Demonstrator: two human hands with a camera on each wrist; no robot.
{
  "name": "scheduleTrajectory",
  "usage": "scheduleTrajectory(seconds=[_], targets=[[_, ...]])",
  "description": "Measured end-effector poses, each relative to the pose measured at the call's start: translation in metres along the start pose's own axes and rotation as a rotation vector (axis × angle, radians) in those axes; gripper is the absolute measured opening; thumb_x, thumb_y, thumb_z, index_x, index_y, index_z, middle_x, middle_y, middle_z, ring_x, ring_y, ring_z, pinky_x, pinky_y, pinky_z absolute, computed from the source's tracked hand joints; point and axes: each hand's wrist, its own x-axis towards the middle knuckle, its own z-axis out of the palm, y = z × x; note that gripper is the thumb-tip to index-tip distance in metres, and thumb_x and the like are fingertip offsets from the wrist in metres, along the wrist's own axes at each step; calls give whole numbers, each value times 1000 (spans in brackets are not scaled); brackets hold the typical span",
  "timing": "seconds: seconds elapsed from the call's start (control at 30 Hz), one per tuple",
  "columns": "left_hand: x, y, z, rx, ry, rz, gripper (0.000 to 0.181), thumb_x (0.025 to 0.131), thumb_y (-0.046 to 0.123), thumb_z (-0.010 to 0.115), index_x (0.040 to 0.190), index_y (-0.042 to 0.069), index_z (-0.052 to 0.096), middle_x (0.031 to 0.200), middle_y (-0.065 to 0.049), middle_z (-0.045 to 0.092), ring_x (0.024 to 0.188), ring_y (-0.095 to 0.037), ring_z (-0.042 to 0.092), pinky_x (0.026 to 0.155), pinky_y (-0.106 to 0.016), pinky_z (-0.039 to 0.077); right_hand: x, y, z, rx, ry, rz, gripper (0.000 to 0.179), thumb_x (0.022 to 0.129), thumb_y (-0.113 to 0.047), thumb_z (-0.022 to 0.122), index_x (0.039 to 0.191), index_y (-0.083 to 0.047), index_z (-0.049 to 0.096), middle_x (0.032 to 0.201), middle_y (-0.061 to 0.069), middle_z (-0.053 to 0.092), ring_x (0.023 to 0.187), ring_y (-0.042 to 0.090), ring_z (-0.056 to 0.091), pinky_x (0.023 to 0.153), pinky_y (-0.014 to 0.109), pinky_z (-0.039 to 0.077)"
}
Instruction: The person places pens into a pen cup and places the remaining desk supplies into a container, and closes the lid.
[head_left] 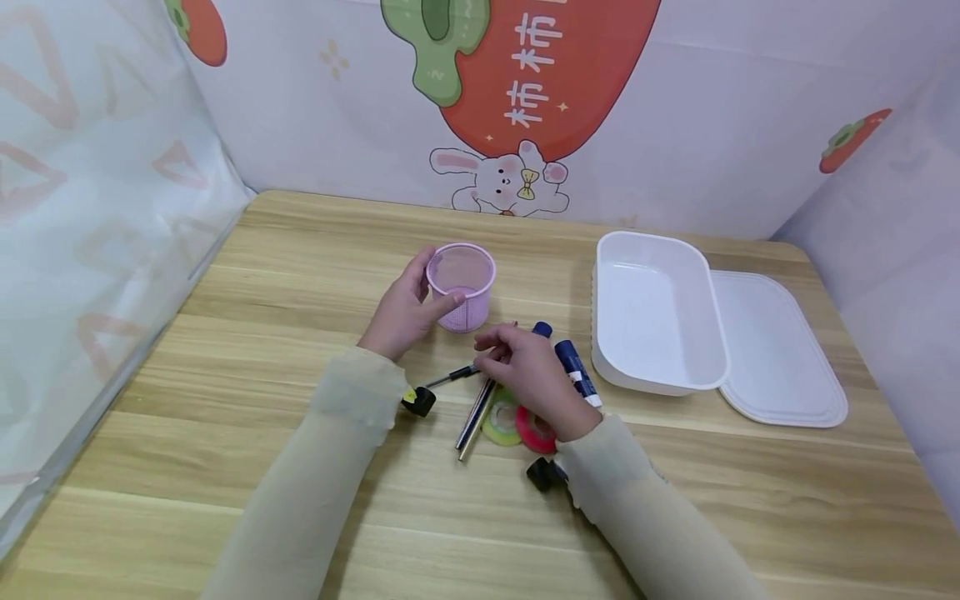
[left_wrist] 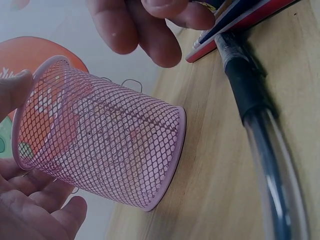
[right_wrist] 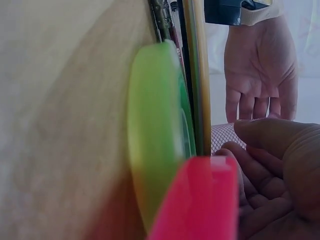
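My left hand grips the pink mesh cup, thumb over the rim and fingers round the far side; the cup stands toward the worktop's far edge, about midway along it. My right hand is just nearer me and to the right, low over the pencils, its fingers loosely curled with nothing held that I can see. Those pencils lie side by side, slanting toward the near edge. A black-gripped pen lies left of them, and against their right side are a green roll and a red roll. Just past my right hand lie two blue tubes, one partly hidden by it. Toward the far right corner sits an open white box, with a flat white lid beside it, nearer the right edge. Beyond the far edge hangs a printed cloth.
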Motion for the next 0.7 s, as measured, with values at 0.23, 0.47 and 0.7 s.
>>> scheduleTrajectory(seconds=[0.23, 0.47, 0.7], targets=[[1, 0, 0, 28, -8, -7, 91, 93, 27, 74, 162, 12, 17, 165, -5, 24, 150, -17, 25, 122, -31, 23, 4, -5, 2, -67, -45, 36, 27, 89, -15, 78, 116, -15, 71, 98, -7, 70, 85, 10, 64, 75, 25, 58], [0, 2, 0, 28, -15, -9, 91, 93, 29, 74, 161, 13, 17, 165, -4, 23, 149, -17, 24, 122, -31, 22, 7, -6, 7, -158, -60, 12, 25, 90, -11, 77, 113, -17, 71, 97, -8, 68, 84, 10, 62, 75, 26, 56], [1, -2, -1, 39, -9, -4, 92, 93, 32, 74, 162, 14, 16, 165, -4, 23, 149, -16, 24, 122, -32, 22, 9, -6, 9, -198, -55, -35, 21, 90, -6, 75, 109, -14, 72, 95, -5, 70, 83, 11, 61, 76, 27, 56]])
